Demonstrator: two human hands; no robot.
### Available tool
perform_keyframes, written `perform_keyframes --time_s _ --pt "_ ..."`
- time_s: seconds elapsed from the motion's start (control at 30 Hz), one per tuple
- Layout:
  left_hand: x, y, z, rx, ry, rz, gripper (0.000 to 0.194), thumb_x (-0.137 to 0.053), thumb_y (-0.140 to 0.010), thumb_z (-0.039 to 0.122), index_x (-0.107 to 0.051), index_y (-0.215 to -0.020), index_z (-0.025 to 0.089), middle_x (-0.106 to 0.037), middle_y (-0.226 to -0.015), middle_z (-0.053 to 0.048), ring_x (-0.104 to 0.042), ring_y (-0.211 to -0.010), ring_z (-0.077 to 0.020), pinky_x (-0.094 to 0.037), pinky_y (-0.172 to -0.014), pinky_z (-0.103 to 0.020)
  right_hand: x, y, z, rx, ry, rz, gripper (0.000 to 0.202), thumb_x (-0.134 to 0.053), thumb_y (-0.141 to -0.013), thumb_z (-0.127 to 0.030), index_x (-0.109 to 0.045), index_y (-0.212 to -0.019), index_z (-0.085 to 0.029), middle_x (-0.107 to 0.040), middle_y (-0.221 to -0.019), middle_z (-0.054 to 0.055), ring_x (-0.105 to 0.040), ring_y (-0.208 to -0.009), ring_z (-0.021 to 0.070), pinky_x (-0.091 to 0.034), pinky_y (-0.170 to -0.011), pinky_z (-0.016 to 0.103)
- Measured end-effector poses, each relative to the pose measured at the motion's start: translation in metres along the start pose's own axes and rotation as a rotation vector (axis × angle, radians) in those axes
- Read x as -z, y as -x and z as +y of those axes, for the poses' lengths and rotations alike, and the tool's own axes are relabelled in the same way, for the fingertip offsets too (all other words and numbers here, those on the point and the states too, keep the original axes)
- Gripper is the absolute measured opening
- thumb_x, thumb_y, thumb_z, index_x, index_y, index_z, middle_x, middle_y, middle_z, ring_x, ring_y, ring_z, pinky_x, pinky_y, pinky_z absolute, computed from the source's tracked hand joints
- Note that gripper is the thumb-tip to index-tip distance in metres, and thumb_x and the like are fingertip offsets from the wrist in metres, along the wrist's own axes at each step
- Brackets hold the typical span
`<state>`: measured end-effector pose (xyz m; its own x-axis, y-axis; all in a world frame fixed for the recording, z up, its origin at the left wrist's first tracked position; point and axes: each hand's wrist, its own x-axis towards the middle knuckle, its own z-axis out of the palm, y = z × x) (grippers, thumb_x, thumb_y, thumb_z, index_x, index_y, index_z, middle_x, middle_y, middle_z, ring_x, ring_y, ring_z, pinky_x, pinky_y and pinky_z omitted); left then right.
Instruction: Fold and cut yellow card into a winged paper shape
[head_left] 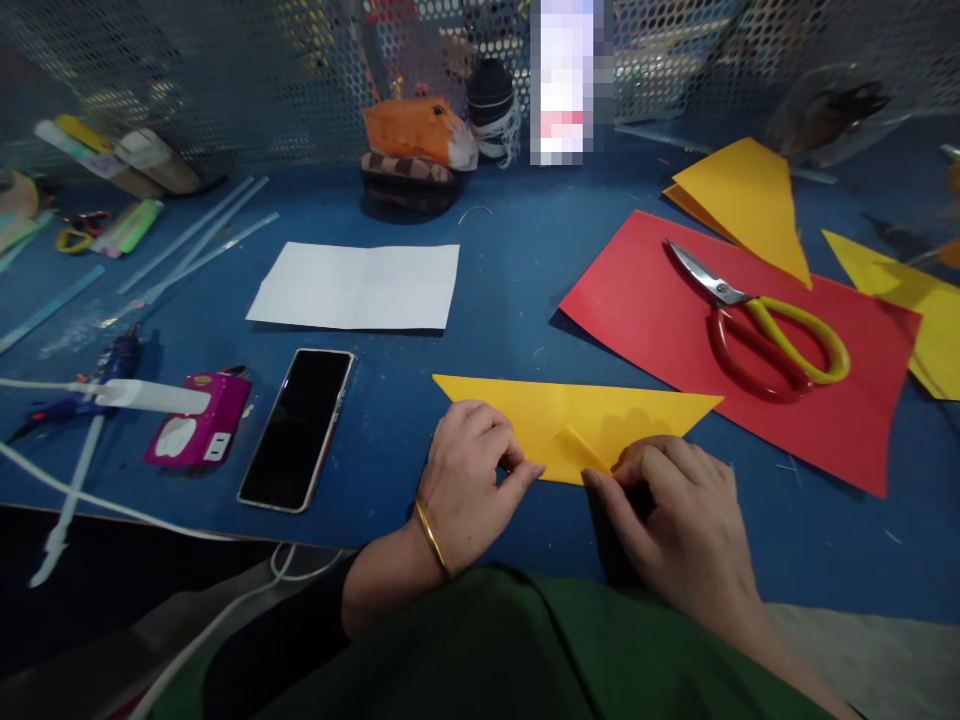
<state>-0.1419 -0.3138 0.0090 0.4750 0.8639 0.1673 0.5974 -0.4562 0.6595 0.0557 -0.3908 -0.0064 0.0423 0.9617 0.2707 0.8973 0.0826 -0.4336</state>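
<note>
A folded sheet of yellow paper [555,405] lies near the front of the blue table, long edge away from me and pointed at both ends. A narrow folded flap stands out at its middle. My left hand [472,475] is closed over the paper's left part, thumb and forefinger pinching its near edge. On the other side my right hand [679,500] also has its fingers closed on the near edge, the thumb tip beside the flap. To the right, scissors [724,292] with red and yellow handles rest on a red sheet [630,300].
A black-screened phone [300,430] and a magenta plug adapter [202,420] lie left, near a blue glue gun [112,370] and white cables. Behind is a creased white sheet [360,285]. An orange pouch [412,130] stands by the mesh screen; yellow-orange paper [750,200] lies back right.
</note>
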Motion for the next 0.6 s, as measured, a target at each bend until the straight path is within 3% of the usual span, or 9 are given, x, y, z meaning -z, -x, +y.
perform_keyframes --time_s 0.13,0.23,0.3,0.4,0.5,0.6 --pt "0.001 -0.001 0.000 -0.013 -0.030 -0.002 0.028 -0.079 -0.080 0.020 -0.054 -0.067 0.018 -0.060 -0.080 -0.002 -0.054 -0.087 -0.0209 -0.045 -0.080 -0.037 0.000 -0.001 0.000 -0.001 0.007 -0.001 0.024 -0.057 -0.095 -0.036 -0.050 -0.076 -0.023 -0.057 -0.080 0.004 -0.054 -0.075 0.0215 -0.035 -0.073 0.038" --pt "0.002 0.000 0.000 -0.052 -0.088 -0.003 0.016 -0.076 -0.083 0.023 -0.061 -0.079 0.018 -0.064 -0.088 -0.003 -0.056 -0.091 -0.0220 -0.047 -0.081 -0.037 -0.001 -0.002 0.000 0.004 0.010 -0.001 0.024 -0.057 -0.096 -0.036 -0.049 -0.076 -0.023 -0.057 -0.079 0.003 -0.053 -0.074 0.0211 -0.034 -0.073 0.037" --pt "0.002 0.001 -0.001 -0.146 -0.140 0.002 0.009 -0.071 -0.088 0.022 -0.067 -0.096 0.019 -0.069 -0.101 -0.006 -0.058 -0.099 -0.0235 -0.047 -0.084 -0.039 -0.001 -0.002 0.000 0.005 0.013 -0.005 0.023 -0.057 -0.096 -0.035 -0.049 -0.077 -0.023 -0.057 -0.078 0.002 -0.053 -0.074 0.0208 -0.034 -0.073 0.037" --pt "-0.002 0.002 -0.003 -0.378 -0.227 0.020 0.021 -0.058 -0.096 0.017 -0.068 -0.114 0.021 -0.071 -0.122 -0.004 -0.057 -0.109 -0.0230 -0.045 -0.091 -0.039 -0.001 -0.002 -0.001 0.006 0.017 0.000 0.023 -0.056 -0.096 -0.035 -0.050 -0.078 -0.023 -0.057 -0.078 0.002 -0.053 -0.073 0.0206 -0.035 -0.073 0.037" --pt "-0.006 0.002 -0.004 -0.518 -0.309 0.015 0.027 -0.049 -0.100 0.013 -0.069 -0.116 0.022 -0.072 -0.124 0.001 -0.057 -0.112 -0.0215 -0.043 -0.096 -0.040 -0.001 -0.002 -0.001 0.001 0.013 0.007 0.022 -0.056 -0.096 -0.035 -0.050 -0.078 -0.023 -0.057 -0.078 0.001 -0.053 -0.072 0.0201 -0.035 -0.073 0.036" --pt "-0.008 0.003 -0.004 -0.550 -0.382 0.029 0.024 -0.052 -0.100 0.017 -0.071 -0.113 0.023 -0.073 -0.121 0.003 -0.058 -0.114 -0.0216 -0.039 -0.105 -0.043 -0.001 -0.002 0.000 -0.016 0.001 0.021 0.021 -0.058 -0.095 -0.035 -0.051 -0.079 -0.023 -0.058 -0.079 0.001 -0.055 -0.073 0.0198 -0.035 -0.072 0.035"
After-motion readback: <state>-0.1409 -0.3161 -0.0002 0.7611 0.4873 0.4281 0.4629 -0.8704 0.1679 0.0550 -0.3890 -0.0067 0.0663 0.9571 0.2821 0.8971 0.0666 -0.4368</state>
